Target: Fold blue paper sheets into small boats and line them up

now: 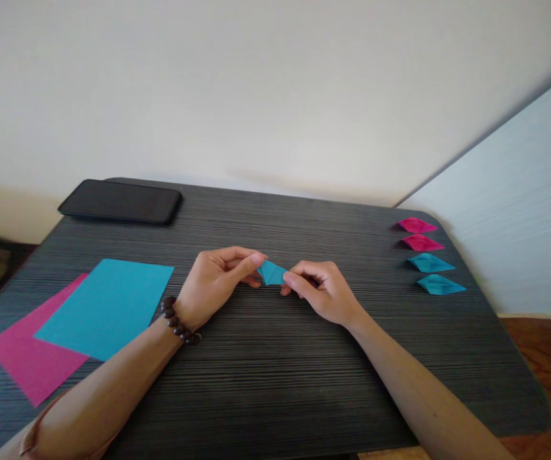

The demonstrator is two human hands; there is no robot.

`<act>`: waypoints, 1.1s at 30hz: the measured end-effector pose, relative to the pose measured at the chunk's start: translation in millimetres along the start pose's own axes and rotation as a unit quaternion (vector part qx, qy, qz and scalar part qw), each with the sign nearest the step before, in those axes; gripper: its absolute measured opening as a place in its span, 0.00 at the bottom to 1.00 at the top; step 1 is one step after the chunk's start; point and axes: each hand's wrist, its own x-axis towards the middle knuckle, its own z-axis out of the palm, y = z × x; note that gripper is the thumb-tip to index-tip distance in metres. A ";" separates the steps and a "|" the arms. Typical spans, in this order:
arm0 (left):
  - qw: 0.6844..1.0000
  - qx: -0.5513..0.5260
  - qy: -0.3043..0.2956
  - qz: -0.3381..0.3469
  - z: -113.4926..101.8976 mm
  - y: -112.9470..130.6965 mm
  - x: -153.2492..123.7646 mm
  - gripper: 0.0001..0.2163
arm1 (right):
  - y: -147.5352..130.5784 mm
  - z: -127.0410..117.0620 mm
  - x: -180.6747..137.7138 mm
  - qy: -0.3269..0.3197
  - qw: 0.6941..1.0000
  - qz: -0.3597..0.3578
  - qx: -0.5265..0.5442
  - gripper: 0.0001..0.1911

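A small folded blue paper piece [272,273] is being pinched by closed fingertips of left hand [218,278] and right hand [321,291], well inside the edges of the dark striped table [275,383], long axis left-right.

the small folded blue paper piece [272,273] looks matt with crisp creases. the flat blue paper sheet [107,306] and the pink paper sheet [31,361] under it are smooth and dull. the dark table top [275,383] has a fine ribbed grain. the black slab phone [120,201] looks faintly glossy.
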 end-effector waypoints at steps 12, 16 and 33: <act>0.993 -0.088 -0.073 0.029 1.1 -2.9 1.1 0.19 | -2.4 12.6 -1.6 0.056 0.998 -0.006 0.006 0.10; 0.996 -0.069 -0.058 0.026 2.0 -0.4 1.4 0.20 | -0.8 15.6 -1.0 0.070 0.997 -0.011 -0.014 0.09; 0.997 0.013 -0.050 0.048 2.0 -2.9 1.1 0.11 | 1.7 14.3 1.2 0.098 0.994 -0.002 0.039 0.08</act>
